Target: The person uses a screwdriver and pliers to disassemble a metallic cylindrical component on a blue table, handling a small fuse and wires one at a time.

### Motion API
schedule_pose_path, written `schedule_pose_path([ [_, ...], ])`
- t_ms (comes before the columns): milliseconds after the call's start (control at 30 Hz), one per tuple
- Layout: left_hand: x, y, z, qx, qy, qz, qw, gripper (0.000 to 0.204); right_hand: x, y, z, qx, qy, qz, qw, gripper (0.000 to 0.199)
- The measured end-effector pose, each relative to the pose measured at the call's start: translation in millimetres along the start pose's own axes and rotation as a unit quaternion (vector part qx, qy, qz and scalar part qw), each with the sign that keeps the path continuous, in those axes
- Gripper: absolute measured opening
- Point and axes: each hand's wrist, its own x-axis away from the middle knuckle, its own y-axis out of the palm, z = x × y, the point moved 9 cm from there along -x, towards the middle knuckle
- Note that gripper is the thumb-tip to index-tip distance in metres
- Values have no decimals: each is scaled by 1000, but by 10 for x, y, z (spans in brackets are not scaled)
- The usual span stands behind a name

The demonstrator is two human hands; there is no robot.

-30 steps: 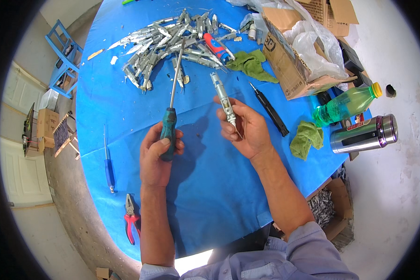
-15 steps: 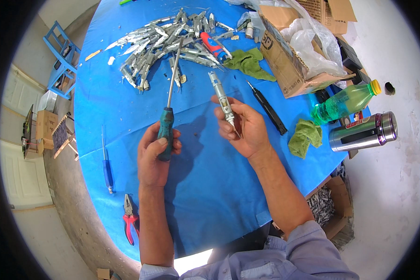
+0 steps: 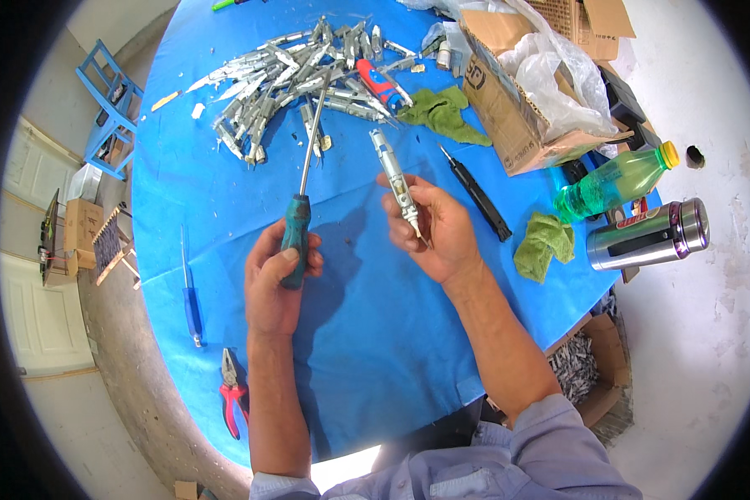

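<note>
My left hand (image 3: 273,279) is closed round the teal handle of a long screwdriver (image 3: 297,237), its metal shaft pointing away toward the pile. In my right hand (image 3: 443,229) is a slim grey-and-white pen-shaped device (image 3: 396,183), pinched near its lower end. That device has a pointed tip toward me and a flat, wider far end. Beyond both hands lies a heap of similar grey devices (image 3: 283,83), with a red-and-blue-handled tool (image 3: 378,82) on its right side. To the right of my right hand rests a black pen-like tool (image 3: 478,196).
On the blue cloth (image 3: 375,358) lie a blue screwdriver (image 3: 192,308) and red-handled pliers (image 3: 232,396) at left. Green rags (image 3: 545,247), a green bottle (image 3: 621,185), a steel flask (image 3: 646,236) and a cardboard box (image 3: 517,125) stand at right. Below the edge sits another box (image 3: 608,358) of parts.
The device in my right hand has turned slightly about its length. Both hands keep nearly the same place, and the screwdriver has barely moved.
</note>
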Motion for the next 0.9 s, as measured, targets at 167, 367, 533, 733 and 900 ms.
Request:
schedule_pose_path([
  [167, 8, 6, 12, 1, 0, 6, 1000, 56, 6, 27, -12, 14, -10, 1, 1000, 37],
  [367, 3, 7, 3, -2, 1, 6, 1000, 56, 13, 30, -20, 12, -13, 1, 1000, 37],
  [533, 3, 2, 0, -5, -1, 7, 1000, 56, 18, 40, -22, 2, -16, -4, 1000, 37],
  [733, 1, 6, -3, -11, 1, 7, 1000, 56, 13, 18, -6, -17, -10, -16, 1000, 40],
  [900, -3, -22, -19, 1, 0, 10, 1000, 55, 7, 13, 6, -23, -6, -15, 1000, 42],
])
